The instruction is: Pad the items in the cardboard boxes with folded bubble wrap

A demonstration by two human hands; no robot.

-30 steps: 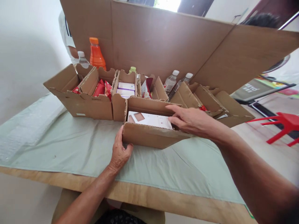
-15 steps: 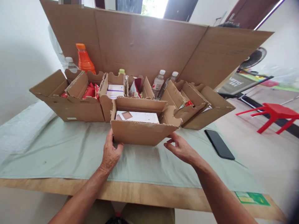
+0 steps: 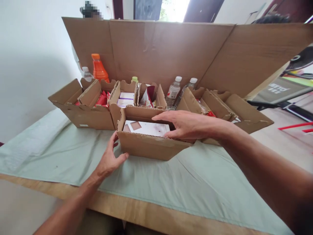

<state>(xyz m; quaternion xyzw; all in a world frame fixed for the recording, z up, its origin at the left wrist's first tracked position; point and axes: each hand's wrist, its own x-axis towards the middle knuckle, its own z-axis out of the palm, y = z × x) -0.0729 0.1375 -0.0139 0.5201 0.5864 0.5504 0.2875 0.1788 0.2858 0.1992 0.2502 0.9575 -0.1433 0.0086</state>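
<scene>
The left hand [image 3: 109, 159], fingers spread, cups the near left corner of a small open brown cardboard box [image 3: 149, 146] on the green-covered surface [image 3: 73, 156]. The right hand [image 3: 187, 125] lies flat, fingers together, over the white carton [image 3: 144, 128] inside it.

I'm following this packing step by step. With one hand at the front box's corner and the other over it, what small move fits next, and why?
Probably lower the right hand onto the white carton in the front cardboard box: it hovers open just above it, while the left hand rests at the box's near-left corner.
</scene>
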